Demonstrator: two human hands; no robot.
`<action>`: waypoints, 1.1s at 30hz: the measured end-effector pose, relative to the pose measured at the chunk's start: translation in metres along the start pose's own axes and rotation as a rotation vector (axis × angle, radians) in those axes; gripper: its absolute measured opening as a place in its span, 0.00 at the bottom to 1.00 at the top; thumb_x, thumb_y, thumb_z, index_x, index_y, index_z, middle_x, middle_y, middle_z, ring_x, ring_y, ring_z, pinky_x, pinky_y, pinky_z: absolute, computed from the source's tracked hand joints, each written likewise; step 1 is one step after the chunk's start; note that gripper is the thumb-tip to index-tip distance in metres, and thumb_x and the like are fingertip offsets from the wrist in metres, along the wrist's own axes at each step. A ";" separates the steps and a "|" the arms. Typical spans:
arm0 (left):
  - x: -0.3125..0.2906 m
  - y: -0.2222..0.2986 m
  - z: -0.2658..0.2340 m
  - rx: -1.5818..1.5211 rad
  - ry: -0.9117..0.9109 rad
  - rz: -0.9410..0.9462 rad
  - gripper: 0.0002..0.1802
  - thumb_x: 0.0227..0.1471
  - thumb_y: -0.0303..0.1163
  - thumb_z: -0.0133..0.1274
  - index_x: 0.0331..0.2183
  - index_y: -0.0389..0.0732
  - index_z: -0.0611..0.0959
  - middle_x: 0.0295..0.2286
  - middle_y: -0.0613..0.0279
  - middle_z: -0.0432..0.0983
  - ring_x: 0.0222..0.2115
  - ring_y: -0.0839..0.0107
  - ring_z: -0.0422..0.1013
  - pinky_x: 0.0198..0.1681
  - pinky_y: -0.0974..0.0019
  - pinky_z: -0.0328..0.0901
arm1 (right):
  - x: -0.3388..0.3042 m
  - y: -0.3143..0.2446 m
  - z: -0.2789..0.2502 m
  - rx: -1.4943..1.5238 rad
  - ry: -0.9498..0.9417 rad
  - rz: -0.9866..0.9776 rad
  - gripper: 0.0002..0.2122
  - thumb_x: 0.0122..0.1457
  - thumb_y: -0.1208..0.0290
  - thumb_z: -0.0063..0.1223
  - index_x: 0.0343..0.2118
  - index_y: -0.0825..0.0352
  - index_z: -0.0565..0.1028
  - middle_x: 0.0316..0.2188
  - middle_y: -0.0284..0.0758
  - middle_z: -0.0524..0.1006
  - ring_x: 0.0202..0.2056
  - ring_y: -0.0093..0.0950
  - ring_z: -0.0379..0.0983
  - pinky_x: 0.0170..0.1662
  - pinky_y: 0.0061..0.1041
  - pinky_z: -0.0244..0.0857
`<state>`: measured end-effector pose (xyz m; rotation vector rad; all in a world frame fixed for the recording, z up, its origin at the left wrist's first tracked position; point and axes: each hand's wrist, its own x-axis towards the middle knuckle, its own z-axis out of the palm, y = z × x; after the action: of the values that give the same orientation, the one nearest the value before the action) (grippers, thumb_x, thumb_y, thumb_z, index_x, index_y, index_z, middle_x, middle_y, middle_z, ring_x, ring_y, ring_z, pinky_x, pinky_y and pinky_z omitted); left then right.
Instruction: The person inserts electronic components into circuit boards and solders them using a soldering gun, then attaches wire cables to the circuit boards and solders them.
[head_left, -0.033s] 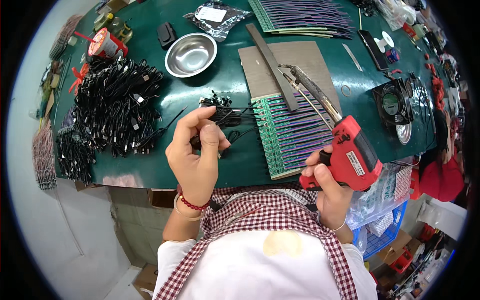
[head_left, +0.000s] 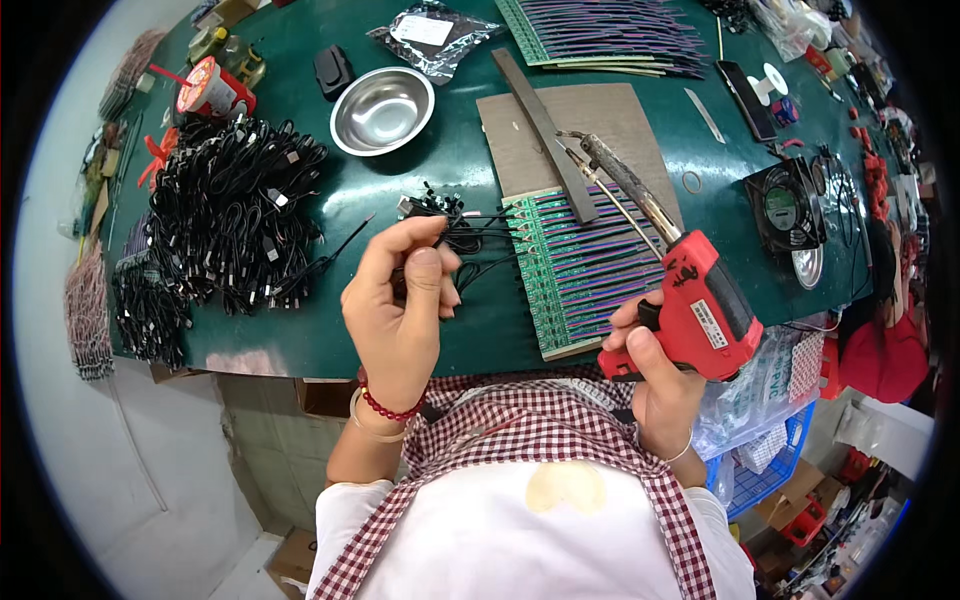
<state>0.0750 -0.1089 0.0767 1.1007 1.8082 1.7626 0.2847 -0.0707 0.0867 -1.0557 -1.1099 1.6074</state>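
Observation:
My left hand (head_left: pixel 397 300) is raised over the table's near edge, its fingers curled and the thumb close to the index finger. A black cable (head_left: pixel 441 238) shows at the fingertips, partly hidden by them. My right hand (head_left: pixel 660 370) grips a red soldering gun (head_left: pixel 705 310) by its handle. The gun's metal tip and feed tube point up and left, above a flat metal bar (head_left: pixel 545 135). Beneath lies a row of green circuit boards (head_left: pixel 540 285) with purple and dark wires, on a cardboard sheet (head_left: pixel 625 115). Several black cables (head_left: pixel 462 235) reach the boards' left side.
A big heap of black cables (head_left: pixel 235 220) covers the left of the table. Behind stand a metal bowl (head_left: pixel 382 110), a red cup (head_left: pixel 215 90) and a plastic bag (head_left: pixel 435 40). More wired boards (head_left: pixel 600 35) lie at the back; a small fan (head_left: pixel 787 207) stands right.
My left hand has shifted slightly right, and its fingertips have come a little closer to the boards. The soldering gun and my right hand have hardly moved.

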 end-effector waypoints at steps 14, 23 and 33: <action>-0.045 0.003 0.038 -0.190 -0.491 -0.468 0.03 0.47 0.22 0.53 0.27 0.33 0.76 0.19 0.68 0.72 0.18 0.84 0.64 0.20 0.78 0.60 | 0.007 0.010 0.006 -0.293 -0.081 -0.093 0.08 0.53 0.79 0.55 0.37 0.69 0.73 0.30 0.30 0.76 0.32 0.17 0.71 0.33 0.18 0.66; -0.035 0.004 0.042 -0.068 -0.619 -0.172 0.06 0.42 0.22 0.55 0.23 0.32 0.73 0.19 0.60 0.73 0.18 0.82 0.66 0.20 0.75 0.61 | 0.012 0.012 -0.003 -0.066 -0.020 0.081 0.10 0.50 0.78 0.59 0.36 0.71 0.73 0.27 0.29 0.75 0.27 0.17 0.71 0.30 0.18 0.65; -0.038 -0.004 0.035 -0.260 -0.543 -0.498 0.05 0.46 0.21 0.53 0.23 0.33 0.73 0.20 0.69 0.72 0.22 0.87 0.66 0.25 0.80 0.63 | 0.011 0.017 -0.009 -0.127 -0.045 0.077 0.08 0.51 0.79 0.57 0.35 0.70 0.75 0.31 0.28 0.76 0.31 0.16 0.71 0.35 0.17 0.65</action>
<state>0.1237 -0.1138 0.0591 0.8236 1.3259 1.2109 0.2873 -0.0621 0.0666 -1.1623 -1.2283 1.6461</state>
